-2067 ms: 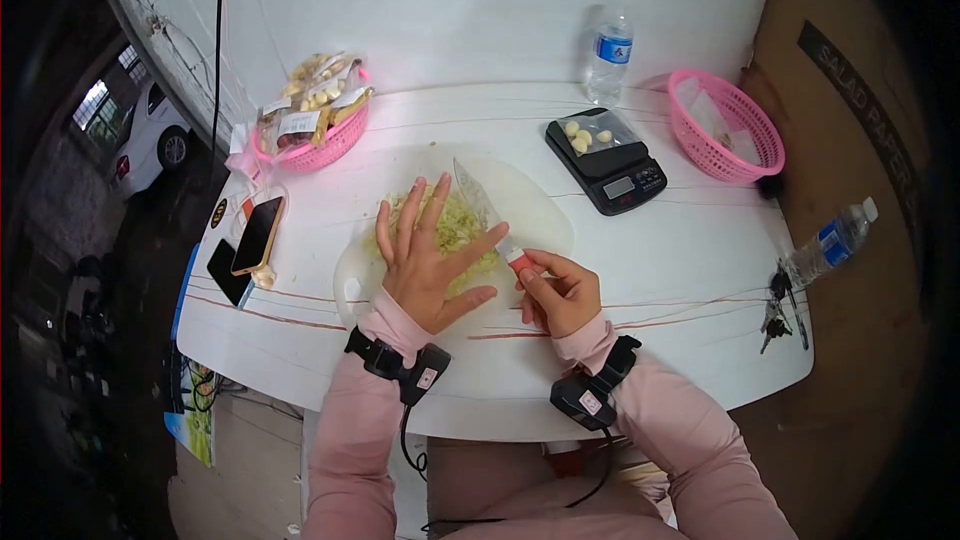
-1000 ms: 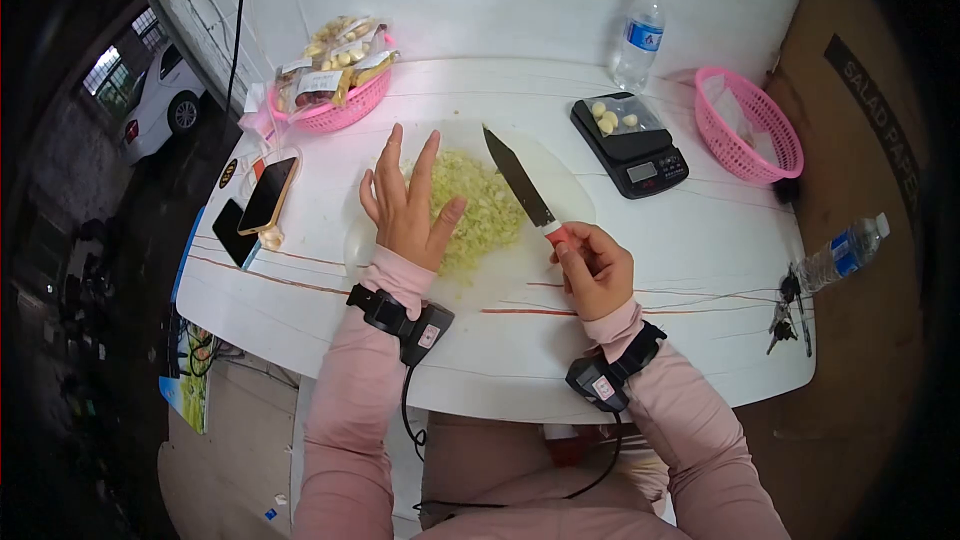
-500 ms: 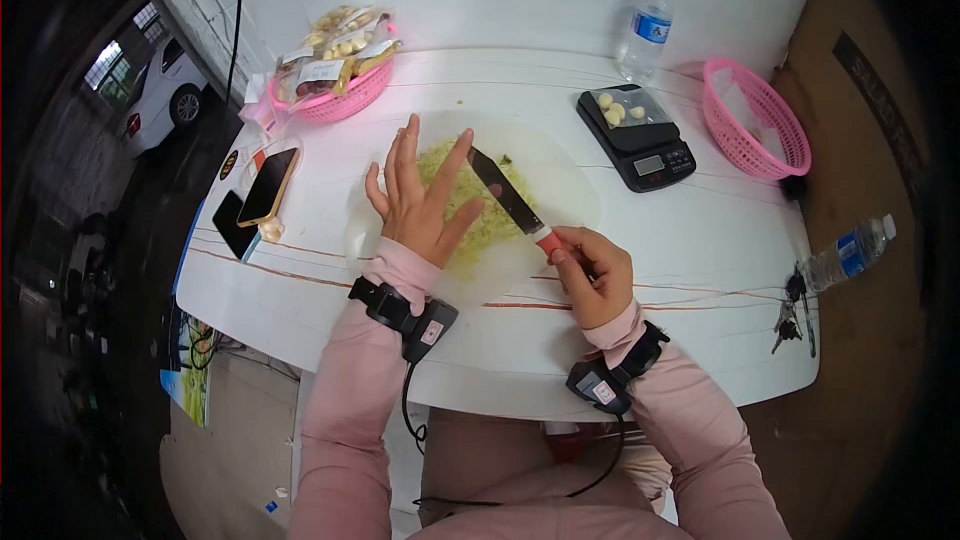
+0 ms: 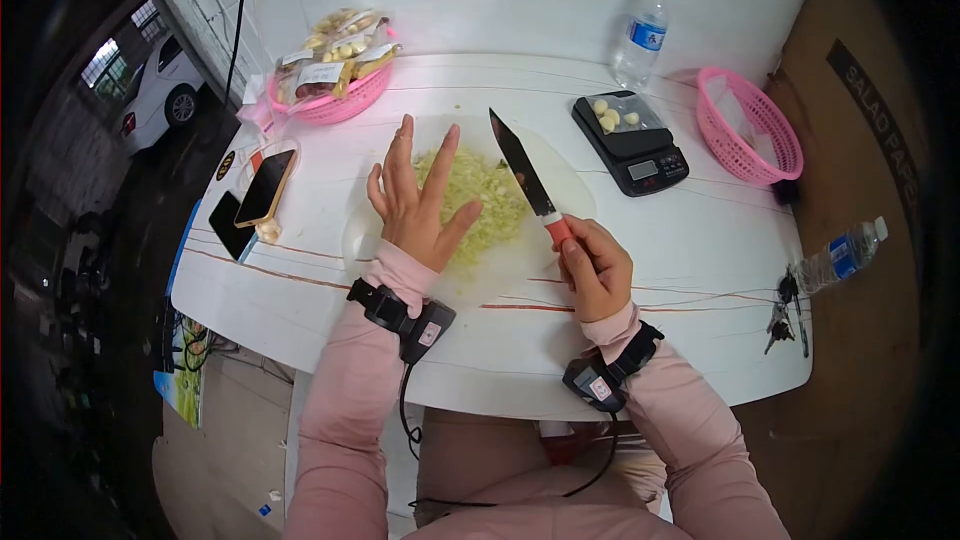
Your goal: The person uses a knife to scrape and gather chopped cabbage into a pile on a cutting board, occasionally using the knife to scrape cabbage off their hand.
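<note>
A knife [image 4: 524, 168] with a dark blade and a red handle is gripped in my right hand [image 4: 597, 268], its tip pointing up and away to the left. My left hand [image 4: 413, 210] has its fingers spread and holds nothing; it hovers at the left side of a heap of finely chopped pale green vegetable [image 4: 490, 202]. That heap lies on a round translucent cutting board [image 4: 562, 175] on the white table. The blade is held over the right part of the board, apart from my left fingers. Part of the heap is hidden behind my left hand.
Bagged cloves fill a pink basket [image 4: 345, 110] at back left; two phones [image 4: 267, 187] lie below it. Peeled cloves rest on a black kitchen scale [image 4: 631, 143]. Another pink basket [image 4: 750, 126], two water bottles [image 4: 640, 42] and keys [image 4: 780, 318] are towards the right.
The knife has swung more upright, its tip moving up and away from my left fingers. My left hand stays nearly in place, fingers still spread.
</note>
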Demonstrator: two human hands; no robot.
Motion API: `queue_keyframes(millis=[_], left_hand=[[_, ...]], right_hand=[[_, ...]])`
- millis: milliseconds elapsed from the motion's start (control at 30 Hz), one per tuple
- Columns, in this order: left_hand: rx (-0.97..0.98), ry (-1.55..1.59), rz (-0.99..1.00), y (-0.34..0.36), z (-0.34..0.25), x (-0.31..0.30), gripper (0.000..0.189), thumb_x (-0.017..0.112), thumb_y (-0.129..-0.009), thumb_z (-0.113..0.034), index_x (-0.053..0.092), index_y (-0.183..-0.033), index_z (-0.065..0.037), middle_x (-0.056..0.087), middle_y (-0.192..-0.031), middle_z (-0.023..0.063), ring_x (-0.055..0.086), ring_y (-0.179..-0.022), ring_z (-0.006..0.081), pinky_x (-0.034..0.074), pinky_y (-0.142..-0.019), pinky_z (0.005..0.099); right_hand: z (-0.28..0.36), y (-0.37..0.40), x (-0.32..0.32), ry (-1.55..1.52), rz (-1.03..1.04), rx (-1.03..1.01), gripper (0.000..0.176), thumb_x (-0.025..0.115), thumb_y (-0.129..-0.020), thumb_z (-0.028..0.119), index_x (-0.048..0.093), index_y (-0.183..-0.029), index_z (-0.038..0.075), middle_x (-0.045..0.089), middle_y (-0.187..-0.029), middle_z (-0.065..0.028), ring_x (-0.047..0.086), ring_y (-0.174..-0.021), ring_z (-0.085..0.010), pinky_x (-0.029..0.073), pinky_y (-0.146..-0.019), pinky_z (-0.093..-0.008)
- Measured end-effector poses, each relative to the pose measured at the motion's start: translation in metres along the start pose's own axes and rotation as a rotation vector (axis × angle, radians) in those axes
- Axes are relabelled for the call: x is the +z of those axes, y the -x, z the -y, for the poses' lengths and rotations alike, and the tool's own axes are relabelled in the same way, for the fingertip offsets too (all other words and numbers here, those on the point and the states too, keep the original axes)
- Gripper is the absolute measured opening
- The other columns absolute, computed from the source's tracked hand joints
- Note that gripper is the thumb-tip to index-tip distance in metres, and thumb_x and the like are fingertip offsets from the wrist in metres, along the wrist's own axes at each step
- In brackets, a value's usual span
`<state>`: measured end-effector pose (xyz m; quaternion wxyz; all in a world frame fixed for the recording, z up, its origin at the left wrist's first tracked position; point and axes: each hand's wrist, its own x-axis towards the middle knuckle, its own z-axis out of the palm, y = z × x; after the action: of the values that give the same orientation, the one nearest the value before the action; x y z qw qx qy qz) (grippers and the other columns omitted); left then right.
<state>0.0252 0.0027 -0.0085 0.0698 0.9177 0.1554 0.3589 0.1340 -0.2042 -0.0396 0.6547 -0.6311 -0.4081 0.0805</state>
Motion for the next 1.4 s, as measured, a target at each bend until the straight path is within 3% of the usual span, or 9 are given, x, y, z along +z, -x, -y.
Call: queue_keyframes(millis=[300, 567, 700, 767, 1000, 1067, 1300, 1367, 1400], left_hand=[[0.222, 0.011, 0.150, 0.001, -0.006, -0.003, 0.070, 0.041, -0.092, -0.067, 0.040, -0.148, -0.026, 0.009, -0.158, 0.0255, 0.014, -0.144, 0.0424, 0.010, -0.112, 0.0541], [0.039, 0.057, 0.049, 0.001, -0.001, -0.001, 0.079, 0.042, -0.089, -0.070, 0.035, -0.150, -0.020, 0.007, -0.158, 0.0258, 0.015, -0.143, 0.0428, 0.008, -0.111, 0.0555], [0.078, 0.135, 0.046, 0.001, -0.004, -0.003, 0.076, 0.043, -0.090, -0.068, 0.036, -0.150, -0.021, 0.007, -0.158, 0.0255, 0.013, -0.143, 0.0434, 0.009, -0.111, 0.0555], [0.215, 0.019, 0.114, 0.002, -0.008, -0.005, 0.076, 0.048, -0.086, -0.070, 0.041, -0.147, -0.026, 0.007, -0.158, 0.0258, 0.009, -0.144, 0.0446, 0.005, -0.111, 0.0586], [0.291, 0.003, 0.238, -0.001, -0.024, -0.018, 0.074, 0.058, -0.073, -0.078, 0.056, -0.135, -0.037, 0.011, -0.158, 0.0252, 0.001, -0.146, 0.0467, -0.004, -0.109, 0.0655], [0.273, 0.081, 0.278, 0.000, -0.027, -0.020, 0.071, 0.074, -0.067, -0.064, 0.057, -0.132, -0.043, 0.009, -0.159, 0.0198, -0.001, -0.146, 0.0446, -0.004, -0.109, 0.0668], [0.260, 0.010, 0.296, 0.001, -0.027, -0.019, 0.071, 0.070, -0.069, -0.067, 0.054, -0.134, -0.043, 0.010, -0.159, 0.0183, 0.000, -0.146, 0.0438, -0.005, -0.108, 0.0680], [0.280, -0.133, 0.250, 0.003, -0.024, -0.014, 0.070, 0.050, -0.079, -0.077, 0.052, -0.138, -0.040, 0.013, -0.159, 0.0206, 0.004, -0.146, 0.0442, -0.005, -0.108, 0.0668], [0.281, -0.132, 0.255, 0.004, -0.023, -0.012, 0.070, 0.050, -0.079, -0.077, 0.052, -0.138, -0.040, 0.013, -0.159, 0.0206, 0.004, -0.146, 0.0442, -0.005, -0.108, 0.0668]], right_hand=[[0.004, 0.000, 0.008, -0.302, -0.051, 0.207, 0.028, 0.051, -0.096, 0.004, 0.059, -0.123, -0.003, 0.057, -0.087, -0.0037, 0.050, -0.066, -0.0066, 0.040, -0.061, -0.0204], [0.013, -0.003, 0.003, 0.181, -0.068, -0.152, 0.035, 0.066, -0.082, -0.002, 0.065, -0.117, 0.002, 0.057, -0.091, -0.0086, 0.056, -0.073, -0.0138, 0.044, -0.065, -0.0223], [0.020, 0.001, 0.007, 0.279, -0.090, -0.158, 0.036, 0.068, -0.079, -0.003, 0.066, -0.114, 0.003, 0.058, -0.095, -0.0109, 0.059, -0.076, -0.0214, 0.047, -0.067, -0.0257], [0.018, -0.002, 0.007, 0.436, -0.117, -0.340, 0.037, 0.067, -0.076, -0.006, 0.065, -0.112, 0.005, 0.058, -0.096, -0.0115, 0.060, -0.076, -0.0269, 0.049, -0.065, -0.0308], [0.021, -0.004, 0.007, 0.570, -0.109, -0.426, 0.041, 0.067, -0.074, -0.006, 0.065, -0.113, 0.007, 0.057, -0.093, -0.0099, 0.058, -0.071, -0.0252, 0.046, -0.061, -0.0354], [0.023, -0.004, 0.006, 0.651, -0.052, -0.478, 0.042, 0.067, -0.073, -0.005, 0.065, -0.113, 0.008, 0.058, -0.093, -0.0078, 0.055, -0.068, -0.0227, 0.043, -0.060, -0.0348], [0.024, -0.004, 0.007, 0.717, -0.072, -0.478, 0.043, 0.066, -0.072, -0.004, 0.065, -0.113, 0.009, 0.058, -0.092, -0.0050, 0.053, -0.066, -0.0213, 0.042, -0.062, -0.0337], [0.023, -0.004, 0.006, 0.736, -0.083, -0.477, 0.043, 0.067, -0.071, -0.004, 0.066, -0.112, 0.009, 0.058, -0.092, -0.0050, 0.052, -0.066, -0.0216, 0.042, -0.062, -0.0335], [0.022, -0.003, 0.006, 0.735, -0.085, -0.472, 0.043, 0.067, -0.071, -0.004, 0.066, -0.112, 0.009, 0.058, -0.092, -0.0050, 0.052, -0.066, -0.0216, 0.042, -0.062, -0.0335]])
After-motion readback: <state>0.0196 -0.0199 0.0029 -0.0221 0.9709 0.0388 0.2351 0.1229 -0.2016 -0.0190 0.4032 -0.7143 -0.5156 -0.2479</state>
